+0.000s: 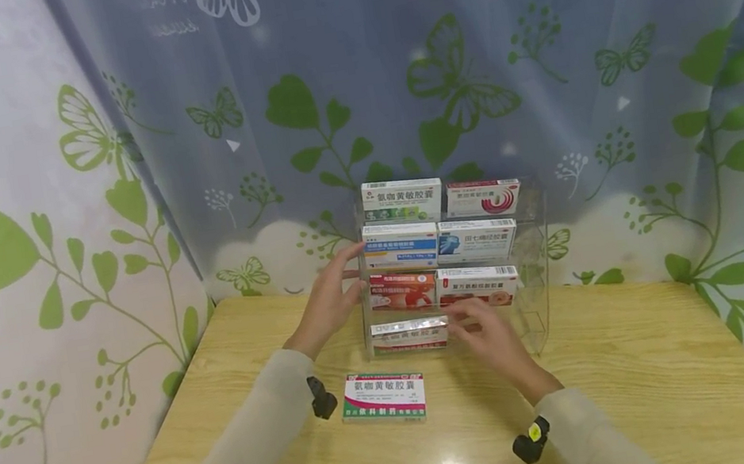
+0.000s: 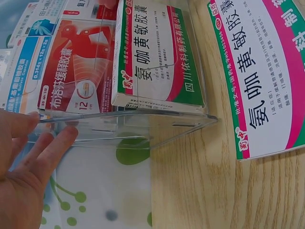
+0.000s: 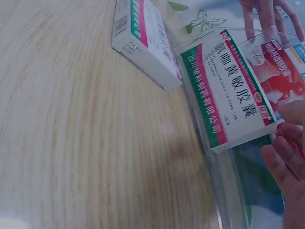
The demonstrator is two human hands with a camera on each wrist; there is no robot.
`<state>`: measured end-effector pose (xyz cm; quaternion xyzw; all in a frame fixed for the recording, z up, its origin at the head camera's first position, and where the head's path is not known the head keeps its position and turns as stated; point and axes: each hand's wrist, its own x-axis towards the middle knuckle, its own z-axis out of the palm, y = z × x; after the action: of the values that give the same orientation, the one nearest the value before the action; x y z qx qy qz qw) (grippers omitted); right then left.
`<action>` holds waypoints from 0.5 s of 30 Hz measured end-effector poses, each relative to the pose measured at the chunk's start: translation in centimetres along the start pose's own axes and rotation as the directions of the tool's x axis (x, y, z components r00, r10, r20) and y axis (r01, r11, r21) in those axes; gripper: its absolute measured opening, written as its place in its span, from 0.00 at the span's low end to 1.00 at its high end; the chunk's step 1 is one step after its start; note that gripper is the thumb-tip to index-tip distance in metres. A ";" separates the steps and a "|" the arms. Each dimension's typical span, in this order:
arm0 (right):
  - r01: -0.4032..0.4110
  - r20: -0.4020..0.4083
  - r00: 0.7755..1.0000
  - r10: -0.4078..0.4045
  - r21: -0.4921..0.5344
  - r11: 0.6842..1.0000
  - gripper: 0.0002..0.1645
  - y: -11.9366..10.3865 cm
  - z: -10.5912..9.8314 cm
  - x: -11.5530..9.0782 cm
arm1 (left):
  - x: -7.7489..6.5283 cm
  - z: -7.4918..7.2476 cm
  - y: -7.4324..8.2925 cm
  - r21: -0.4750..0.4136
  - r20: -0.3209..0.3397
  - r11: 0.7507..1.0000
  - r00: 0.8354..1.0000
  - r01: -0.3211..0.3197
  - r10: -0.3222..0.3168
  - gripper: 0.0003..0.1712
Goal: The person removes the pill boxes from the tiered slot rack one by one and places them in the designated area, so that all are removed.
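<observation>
- Curtain [image 1: 373, 47] is hung behind wooden table [image 1: 652, 366].
- Clear rack [image 1: 540, 271] is touched by left hand [image 1: 326, 301], fingers straight.
- Right hand [image 1: 494, 335] is held beside lowest box [image 1: 409, 337], fingers parted.

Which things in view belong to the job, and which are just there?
Job, apparently:
clear plastic tiered rack
seven multicoloured rectangular cardboard boxes in it
loose white, green and pink cardboard box

Just there:
light wooden table
blue fabric with green leaves
</observation>
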<state>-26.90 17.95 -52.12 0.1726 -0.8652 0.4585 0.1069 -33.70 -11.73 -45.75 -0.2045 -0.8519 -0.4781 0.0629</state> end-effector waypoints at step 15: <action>0.072 -0.009 0.997 -0.074 -0.123 0.990 0.19 1.3 1.7 -0.1 | -0.1 0.0 0.1 -0.004 0.004 1.000 1.000 0.010 -0.010 0.41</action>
<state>-27.33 17.25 -54.03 0.1941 -0.8840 0.4016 0.1400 -33.55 -11.75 -45.68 -0.2013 -0.8520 -0.4797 0.0586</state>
